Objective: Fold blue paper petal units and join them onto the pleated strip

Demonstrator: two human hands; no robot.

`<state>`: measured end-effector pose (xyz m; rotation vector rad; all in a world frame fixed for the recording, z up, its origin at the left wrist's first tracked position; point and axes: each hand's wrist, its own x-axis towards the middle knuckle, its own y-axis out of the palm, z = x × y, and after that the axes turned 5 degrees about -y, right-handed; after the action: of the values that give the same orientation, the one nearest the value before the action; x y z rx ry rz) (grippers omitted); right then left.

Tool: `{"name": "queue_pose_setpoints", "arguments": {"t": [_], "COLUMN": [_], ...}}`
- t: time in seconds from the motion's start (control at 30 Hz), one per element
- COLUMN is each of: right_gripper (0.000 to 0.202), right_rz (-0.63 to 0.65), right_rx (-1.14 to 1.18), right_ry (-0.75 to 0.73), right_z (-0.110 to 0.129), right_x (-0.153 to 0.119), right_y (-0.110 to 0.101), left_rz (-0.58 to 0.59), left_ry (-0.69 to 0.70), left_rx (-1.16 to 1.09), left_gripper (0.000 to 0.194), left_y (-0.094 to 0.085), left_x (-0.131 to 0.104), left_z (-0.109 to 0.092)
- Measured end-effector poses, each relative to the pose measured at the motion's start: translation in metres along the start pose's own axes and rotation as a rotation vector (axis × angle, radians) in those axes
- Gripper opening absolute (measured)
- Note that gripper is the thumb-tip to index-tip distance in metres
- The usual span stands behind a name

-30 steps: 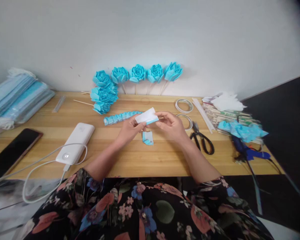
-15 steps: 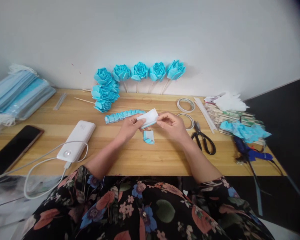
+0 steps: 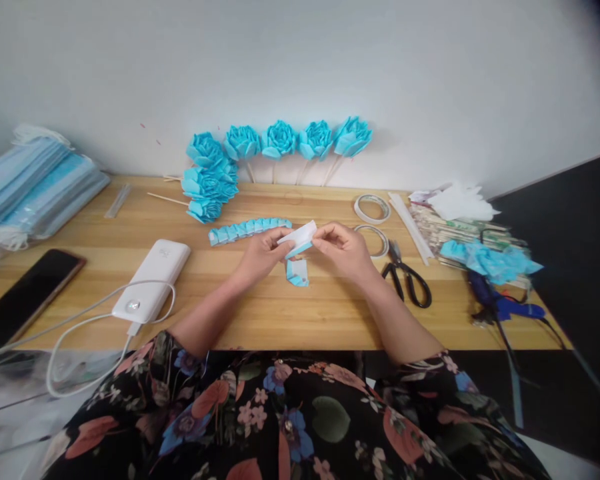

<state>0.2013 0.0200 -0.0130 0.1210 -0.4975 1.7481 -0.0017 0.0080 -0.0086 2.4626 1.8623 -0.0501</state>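
Observation:
Between my hands is a small piece of white and blue fabric [image 3: 300,239], its lower edge folded up to show a blue band. My left hand [image 3: 266,257] pinches its left end, thumb on top. The right end is gripped between the thumb and fingers of my right hand [image 3: 343,250]. Just below on the table lies a folded blue and white piece [image 3: 297,273]. Behind my left hand runs a row of folded blue pieces [image 3: 250,230], partly covered by that hand.
Blue fabric flowers [image 3: 280,140] on sticks lean along the wall. Tape rolls [image 3: 373,209] and black-handled scissors [image 3: 409,277] lie to the right, with a blue glue gun [image 3: 515,310] farther out. Face masks [image 3: 40,183], a phone [image 3: 30,290] and a white power bank [image 3: 153,280] occupy the left.
The fabric's lower edge has been folded up further, so the white area is narrower and the blue band wider. Both hands keep their hold in nearly the same place.

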Motion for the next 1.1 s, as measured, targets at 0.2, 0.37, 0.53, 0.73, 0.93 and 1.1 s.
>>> {"name": "queue_pose_setpoints", "arguments": {"t": [0.2,0.37,0.53,0.73,0.93,1.1], "right_gripper": [0.01,0.012,0.019,0.03,0.047,0.058], "right_rz": [-0.001,-0.002,0.002,0.029,0.089,0.139], "right_rx": [-0.009,-0.004,0.076,0.131,0.178,0.171], "right_ry": [-0.006,0.011,0.034,0.059,0.103,0.123], "right_z": [-0.002,-0.003,-0.002,-0.001,-0.003,0.001], "right_x": [0.0,0.0,0.0,0.0,0.0,-0.001], "right_y": [0.001,0.002,0.004,0.005,0.002,0.003], "left_rz": [-0.011,-0.042,-0.025,-0.092,-0.127,-0.148], "left_ry": [0.008,-0.012,-0.031,-0.014,0.068,0.156], "left_rx": [0.02,-0.035,-0.046,-0.03,0.029,0.179], "left_gripper": [0.033,0.044,0.052,0.047,0.046,0.045], "left_y": [-0.001,0.002,0.004,0.001,0.002,0.004], "left_x": [0.0,0.0,0.002,0.003,0.002,0.0], "left_z": [0.0,0.001,0.003,0.004,0.007,0.01]}}
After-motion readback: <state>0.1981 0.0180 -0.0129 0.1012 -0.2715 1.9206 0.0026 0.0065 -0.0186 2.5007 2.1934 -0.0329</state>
